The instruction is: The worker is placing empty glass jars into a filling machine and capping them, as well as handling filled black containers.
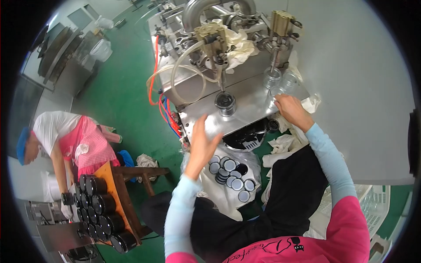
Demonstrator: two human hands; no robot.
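- Left hand [201, 144]: one, bare; fingers extended, thumb spread well away from them, nothing held; just below and left of the dark-filled jar.
- Right hand [295, 111]: one, bare; fingers bent in beside the nearest clear jar [274, 91]; whether they grip it cannot be told.
- Dark-filled jar [225, 105]: one, upright on the steel ledge [247, 101], beneath the left nozzle [222, 82] of the filling machine [184, 79].
- Further clear jars: two, side by side beyond the right hand; one [272, 80] beneath the right nozzle [275, 60], the other [290, 81] to its right.
- Lids [230, 165]: a loose heap, mostly pale inner faces up, on white sheeting [215, 188] below the ledge.
- Dark-lidded jars [112, 223]: a cluster on a wooden stand [113, 177], at left.
- Co-worker [66, 136]: one, blue cap, pink checked apron, bent forward, one hand near the cluster.
- Crate [383, 204]: white, slotted, at lower right.
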